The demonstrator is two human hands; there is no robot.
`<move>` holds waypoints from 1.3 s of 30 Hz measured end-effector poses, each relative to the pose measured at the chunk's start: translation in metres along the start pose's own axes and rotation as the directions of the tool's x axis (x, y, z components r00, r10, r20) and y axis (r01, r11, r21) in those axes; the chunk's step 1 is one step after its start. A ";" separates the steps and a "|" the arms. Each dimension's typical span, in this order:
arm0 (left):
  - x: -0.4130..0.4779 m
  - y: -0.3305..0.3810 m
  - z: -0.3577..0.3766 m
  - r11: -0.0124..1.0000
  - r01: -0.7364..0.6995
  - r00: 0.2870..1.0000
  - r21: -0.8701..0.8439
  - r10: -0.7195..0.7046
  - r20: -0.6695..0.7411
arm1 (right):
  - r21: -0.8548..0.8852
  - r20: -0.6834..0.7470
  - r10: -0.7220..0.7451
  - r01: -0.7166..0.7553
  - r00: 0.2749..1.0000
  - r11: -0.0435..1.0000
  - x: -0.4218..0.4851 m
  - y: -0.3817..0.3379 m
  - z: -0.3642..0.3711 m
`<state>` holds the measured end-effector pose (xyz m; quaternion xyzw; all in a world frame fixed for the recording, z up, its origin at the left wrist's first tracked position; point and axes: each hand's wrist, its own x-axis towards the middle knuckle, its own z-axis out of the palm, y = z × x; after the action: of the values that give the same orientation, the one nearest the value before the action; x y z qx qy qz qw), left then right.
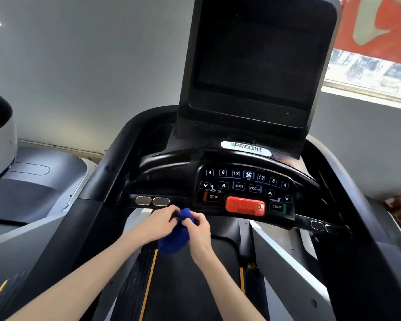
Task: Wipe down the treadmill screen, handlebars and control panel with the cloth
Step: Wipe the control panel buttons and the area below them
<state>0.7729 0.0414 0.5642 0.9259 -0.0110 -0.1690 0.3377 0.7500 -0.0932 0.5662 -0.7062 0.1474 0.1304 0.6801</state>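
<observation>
Pale grey walls [79, 66] are seen behind a black treadmill [116, 181], and the view through a bright window [368, 70] at the far right is too blurred to be read. One bunched dark-blue cloth [175, 237] is held at the near middle, just in front of the console's lower edge and above the black running belt [183, 286]. It is pinched by the curled fingers of the left hand [159, 224] and of the right hand [198, 230]. Its upper folds are hidden by those fingers, while its lower part hangs free. Both forearms are cut off by the near edge.

Just beyond, one black control panel [245, 188] is set with lit buttons and one red bar [245, 206]. Four oval silver grip pads are counted on the front handlebar [301, 220], a pair to the left [152, 201] and a pair to the right [321, 226]. Farther up, one dark blank screen [259, 59] is cut off at the top. A grey-and-white neighbouring machine [33, 181] is only partly shown at left.
</observation>
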 end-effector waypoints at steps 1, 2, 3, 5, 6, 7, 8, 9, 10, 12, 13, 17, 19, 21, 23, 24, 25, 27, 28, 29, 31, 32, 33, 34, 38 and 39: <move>-0.002 0.000 0.000 0.998 -0.003 1.000 -0.056 0.003 0.009 | 0.019 0.044 -0.002 0.001 0.999 1.000 -0.002 -0.005 -0.002; -0.005 0.000 -0.001 0.994 -0.011 1.000 -0.105 0.012 0.014 | 0.010 0.081 -0.011 0.010 0.997 1.000 -0.004 -0.009 -0.005; -0.010 0.000 -0.003 0.989 -0.020 1.000 -0.145 0.022 0.014 | 0.002 0.111 -0.020 0.020 0.994 1.000 -0.004 -0.011 -0.007; -0.021 -0.002 -0.005 0.978 -0.031 1.000 -0.207 0.030 -0.005 | 0.057 0.158 -0.009 0.000 0.987 0.998 -0.005 -0.013 -0.011; -0.028 -0.003 -0.005 0.976 -0.033 0.999 -0.216 0.027 -0.031 | 0.099 0.176 0.021 -0.039 0.984 0.994 -0.006 -0.014 -0.011; -0.035 -0.004 -0.004 0.977 -0.033 0.998 -0.210 0.021 -0.060 | 0.132 0.202 0.053 -0.080 0.978 0.988 -0.007 -0.013 -0.010; -0.042 -0.006 -0.002 0.982 -0.024 0.997 -0.185 0.010 -0.077 | 0.142 0.228 0.082 -0.117 0.970 0.983 -0.010 -0.012 -0.009; -0.048 -0.006 0.001 0.986 -0.009 0.996 -0.164 -0.006 -0.093 | 0.125 0.244 0.080 -0.113 0.967 0.986 -0.014 -0.009 -0.010; -0.055 -0.003 0.006 0.988 0.008 0.994 -0.153 -0.025 -0.108 | 0.081 0.248 0.048 -0.070 0.967 0.994 -0.018 -0.006 -0.011; -0.073 0.011 0.014 0.977 0.007 0.985 -0.212 -0.043 -0.166 | 0.046 0.284 -0.016 0.003 0.959 0.999 -0.027 0.002 -0.019; -0.081 0.017 0.020 0.970 0.006 0.982 -0.244 -0.052 -0.184 | 0.052 0.328 -0.024 0.007 0.944 0.999 -0.032 0.006 -0.025; -0.122 0.029 0.042 0.941 -0.021 0.980 -0.339 -0.048 -0.195 | 0.080 0.546 -0.010 -0.040 0.838 0.996 -0.054 0.012 -0.045; -0.145 0.029 0.054 0.923 0.000 0.974 -0.385 -0.086 -0.208 | 0.052 0.603 0.008 -0.049 0.798 0.997 -0.065 0.020 -0.052; -0.168 0.028 0.069 0.887 0.037 0.952 -0.460 -0.170 -0.253 | 0.015 0.659 0.034 -0.059 0.751 0.998 -0.076 0.032 -0.055; -0.191 0.026 0.086 0.872 0.099 0.911 -0.480 -0.273 -0.308 | -0.002 0.706 0.050 -0.068 0.706 0.998 -0.093 0.045 -0.054; -0.202 0.024 0.094 0.864 0.128 0.890 -0.486 -0.317 -0.329 | -0.015 0.729 0.043 -0.047 0.683 0.999 -0.103 0.051 -0.052; -0.214 0.021 0.101 0.861 0.155 0.869 -0.484 -0.352 -0.348 | -0.031 0.758 0.033 -0.014 0.652 0.999 -0.113 0.057 -0.051; -0.237 0.015 0.113 0.861 0.180 0.833 -0.476 -0.390 -0.392 | -0.074 0.809 0.017 0.074 0.588 0.995 -0.131 0.071 -0.050; -0.249 0.012 0.118 0.855 0.177 0.818 -0.487 -0.403 -0.410 | -0.100 0.817 0.015 0.118 0.576 0.988 -0.137 0.077 -0.049; -0.260 0.009 0.122 0.849 0.183 0.800 -0.497 -0.422 -0.427 | -0.130 0.812 0.011 0.162 0.583 0.978 -0.141 0.082 -0.048; -0.282 0.004 0.126 0.843 0.218 0.773 -0.491 -0.457 -0.440 | -0.193 0.778 -0.005 0.247 0.628 0.950 -0.148 0.092 -0.046; -0.293 0.002 0.128 0.847 0.224 0.775 -0.481 -0.454 -0.439 | -0.214 0.764 -0.025 0.289 0.645 0.933 -0.151 0.094 -0.045; -0.302 -0.001 0.129 0.855 0.224 0.785 -0.467 -0.443 -0.434 | -0.223 0.757 -0.062 0.347 0.650 0.911 -0.154 0.096 -0.043; -0.312 -0.003 0.129 0.859 0.222 0.795 -0.462 -0.433 -0.424 | -0.226 0.760 -0.113 0.423 0.640 0.877 -0.157 0.095 -0.042; -0.350 -0.013 0.127 0.799 0.193 0.822 -0.570 -0.449 -0.350 | -0.230 0.785 -0.260 0.654 0.562 0.720 -0.177 0.083 -0.032; -0.358 -0.013 0.126 0.794 0.189 0.821 -0.578 -0.450 -0.350 | -0.228 0.789 -0.277 0.680 0.548 0.697 -0.183 0.080 -0.028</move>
<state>0.3937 0.0217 0.5753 0.7997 0.2789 0.0080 0.5317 0.5496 -0.1183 0.5637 -0.7650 -0.3710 0.2232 0.4767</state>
